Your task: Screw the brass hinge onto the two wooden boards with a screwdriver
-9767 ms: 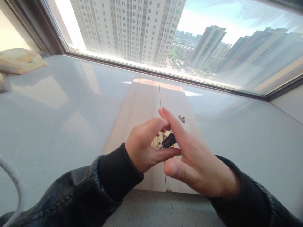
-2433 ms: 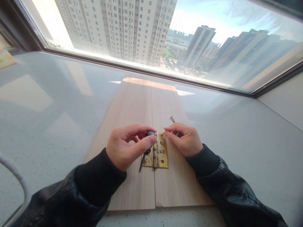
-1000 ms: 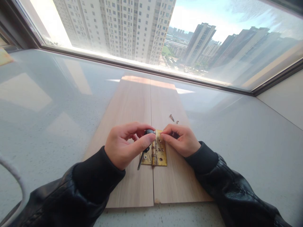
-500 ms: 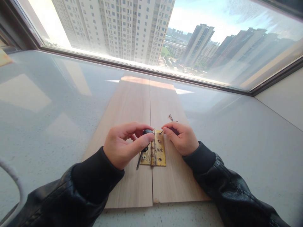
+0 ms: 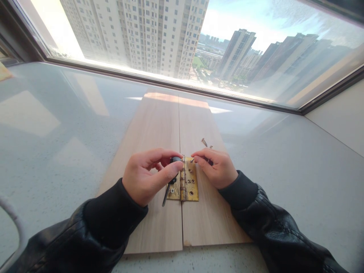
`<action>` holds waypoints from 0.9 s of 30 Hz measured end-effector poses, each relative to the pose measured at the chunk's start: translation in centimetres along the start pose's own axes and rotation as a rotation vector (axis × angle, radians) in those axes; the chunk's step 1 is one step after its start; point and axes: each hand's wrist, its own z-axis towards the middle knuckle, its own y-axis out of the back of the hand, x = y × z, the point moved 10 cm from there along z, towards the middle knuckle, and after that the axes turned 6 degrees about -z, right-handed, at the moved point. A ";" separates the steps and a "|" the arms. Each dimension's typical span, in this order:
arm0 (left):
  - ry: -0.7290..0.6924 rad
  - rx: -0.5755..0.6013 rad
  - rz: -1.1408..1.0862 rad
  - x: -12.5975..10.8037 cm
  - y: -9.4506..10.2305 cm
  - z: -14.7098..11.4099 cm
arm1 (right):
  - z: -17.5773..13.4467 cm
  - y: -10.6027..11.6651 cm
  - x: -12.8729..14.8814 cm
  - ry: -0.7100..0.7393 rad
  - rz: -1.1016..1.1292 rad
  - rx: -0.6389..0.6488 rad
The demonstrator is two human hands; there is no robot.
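On speckled sill (image 5: pixel 284 170), wooden boards (image 5: pixel 153 227), window (image 5: pixel 214 19)

Both arms (image 5: pixel 74 237) angle in from either side of the hinge (image 5: pixel 192 189)! The left hand (image 5: pixel 148 176) curves over the hinge's left leaf, thumb and forefinger closed in a grip, while the right hand (image 5: pixel 216 167) pinches finely at the hinge's far right corner, fingers curled under.

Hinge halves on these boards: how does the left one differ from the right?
The left half has a cross-slotted screw head near its bottom; the right half shows an open-looking bottom hole. The left half is partly hidden by the left hand and screwdriver; the right half is mostly in view. Both are worn and gold-coloured.
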 end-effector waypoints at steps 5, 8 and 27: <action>-0.009 -0.003 0.002 -0.2 0.0 0.0 | 0.1 0.2 -0.3 -0.030 0.001 -0.014; -0.019 0.005 0.008 -0.2 -0.1 0.1 | 0.2 0.0 -0.5 -0.050 0.026 -0.008; -0.006 0.014 -0.059 0.0 -0.3 0.0 | 0.4 0.1 -0.7 -0.045 0.088 -0.001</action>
